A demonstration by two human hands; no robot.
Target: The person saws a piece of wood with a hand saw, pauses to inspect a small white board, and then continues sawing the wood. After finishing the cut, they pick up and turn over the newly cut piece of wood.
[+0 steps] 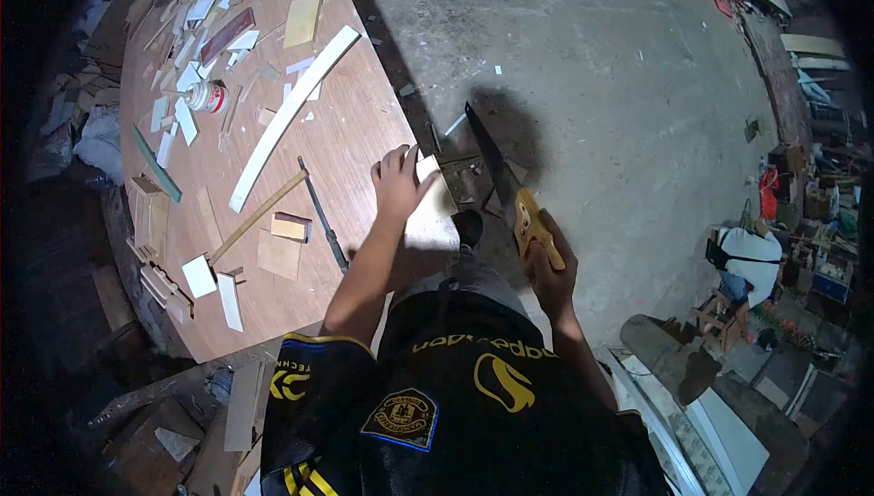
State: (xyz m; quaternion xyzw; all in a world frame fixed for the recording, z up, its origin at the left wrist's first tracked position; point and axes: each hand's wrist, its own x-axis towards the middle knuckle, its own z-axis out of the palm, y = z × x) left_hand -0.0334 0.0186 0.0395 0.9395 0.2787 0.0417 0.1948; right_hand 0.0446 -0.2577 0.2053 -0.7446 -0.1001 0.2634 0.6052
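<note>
At the table's right edge my left hand (398, 184) presses on a pale wooden board (430, 219), its fingers bent over the top and the thumb spread to the side. Part of the board lies under the hand and forearm. Off the edge, over the floor, my right hand (550, 276) is wrapped round the yellow handle of a handsaw (525, 220). Its dark blade points forward, apart from the board. Left of my forearm, a dark slim tool (324, 214) and a long-handled hammer (259, 217) lie on the table.
The wooden table (337, 145) bears a curved white strip (293, 119), a small can (208, 97), a wooden block (290, 227) and many offcuts. Concrete floor (583, 68) stretches to the right. A small stool (719, 321) and stacked panels (724, 437) stand there.
</note>
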